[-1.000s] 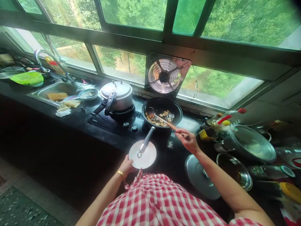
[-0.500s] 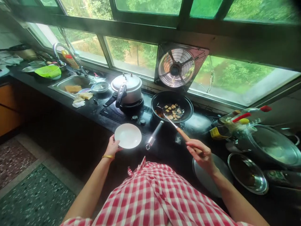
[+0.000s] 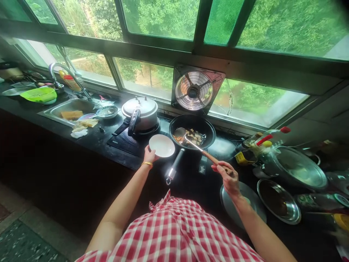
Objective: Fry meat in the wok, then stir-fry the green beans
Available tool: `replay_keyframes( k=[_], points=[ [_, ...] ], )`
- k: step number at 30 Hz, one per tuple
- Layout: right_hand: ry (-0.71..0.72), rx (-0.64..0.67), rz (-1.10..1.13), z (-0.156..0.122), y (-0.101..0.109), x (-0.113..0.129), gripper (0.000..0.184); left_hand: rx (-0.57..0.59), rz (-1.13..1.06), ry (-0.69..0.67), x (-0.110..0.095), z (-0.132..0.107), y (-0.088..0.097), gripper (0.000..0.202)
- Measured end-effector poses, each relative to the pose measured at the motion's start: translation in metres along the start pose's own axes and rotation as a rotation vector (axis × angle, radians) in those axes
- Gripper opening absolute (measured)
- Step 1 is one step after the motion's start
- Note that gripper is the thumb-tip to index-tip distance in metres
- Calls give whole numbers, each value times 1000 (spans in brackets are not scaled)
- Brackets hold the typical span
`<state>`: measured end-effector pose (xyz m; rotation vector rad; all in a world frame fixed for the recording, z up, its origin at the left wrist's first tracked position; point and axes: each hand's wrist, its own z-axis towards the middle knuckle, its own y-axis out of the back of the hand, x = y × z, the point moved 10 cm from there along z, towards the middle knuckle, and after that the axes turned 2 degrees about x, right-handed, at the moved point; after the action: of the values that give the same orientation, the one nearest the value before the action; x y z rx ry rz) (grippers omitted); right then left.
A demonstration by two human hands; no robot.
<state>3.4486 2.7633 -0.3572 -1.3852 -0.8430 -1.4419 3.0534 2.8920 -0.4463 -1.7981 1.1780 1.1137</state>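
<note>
- Two bare hands in view, both occupied.
- Left hand: grasping white plate by its left edge, thumb on top; gold bracelet on wrist.
- Plate: held up near the pan's lower left rim, left of pan handle; can't tell if plate touches pan.
- Right hand: fingers closed around wooden handle of ladle; ladle head is inside black pan, at left side.
- Pan: on stove, handle pointing toward the person; small browned food pieces inside, shiny oil around them.
- Pressure cooker: on stove left of pan, lid on, black handle pointing left.
- Writing: tiny pale mark on stove's front left edge, too small to read. Yellow label right of pan, print illegible. Jar at far right has blurred greenish print, unreadable.
- Round grey lid: on counter, partly under right forearm; metal bowl just right of it.
- Fan: in window behind pan.
</note>
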Motion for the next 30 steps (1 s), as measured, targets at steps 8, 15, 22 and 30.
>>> replay_keyframes(
  k=[8,15,22,30],
  points=[
    [-6,-69,85,-16,-4,-15,27,22,-23,-7,-2,22,-13,65],
    [108,26,43,-18,-16,17,18,44,-28,-33,-5,34,-16,63],
    [352,384,-239,-38,-61,61,20,66,-107,26,4,35,-11,61],
    [331,250,-239,-23,-33,71,16,69,-153,67,14,29,-6,59]
  ],
)
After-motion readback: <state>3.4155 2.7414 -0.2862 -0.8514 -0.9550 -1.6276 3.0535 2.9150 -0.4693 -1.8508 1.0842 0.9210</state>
